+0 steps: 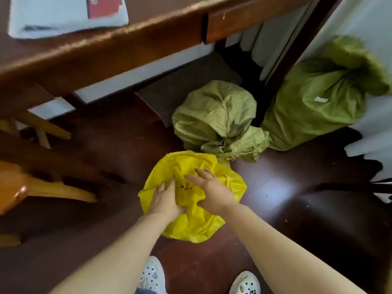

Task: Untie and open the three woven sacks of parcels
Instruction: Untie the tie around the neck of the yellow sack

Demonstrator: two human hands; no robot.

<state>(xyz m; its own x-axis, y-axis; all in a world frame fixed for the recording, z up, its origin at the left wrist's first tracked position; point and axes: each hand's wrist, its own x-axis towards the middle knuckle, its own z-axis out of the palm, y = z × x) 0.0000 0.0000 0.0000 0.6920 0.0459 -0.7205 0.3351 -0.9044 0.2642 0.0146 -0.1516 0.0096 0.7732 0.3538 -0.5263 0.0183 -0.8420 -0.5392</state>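
A yellow woven sack (197, 223) stands on the dark floor right below me, its gathered neck (184, 187) cinched at the top. My left hand (165, 200) rests on the sack's left side with fingers by the neck. My right hand (209, 187) lies flat on the right side, fingers spread. Neither hand clearly grips anything. Behind it sits a green woven sack (214, 117), tied, with frayed neck pointing toward me. A second, larger green sack (318, 102) leans at the right, also tied.
A wooden table (106, 52) runs across the upper left with a pale parcel (67, 15) on it. A wooden chair (25, 187) stands at the left. A dark box (186, 85) sits under the table. White panels line the right side. My shoes (151, 276) show at the bottom.
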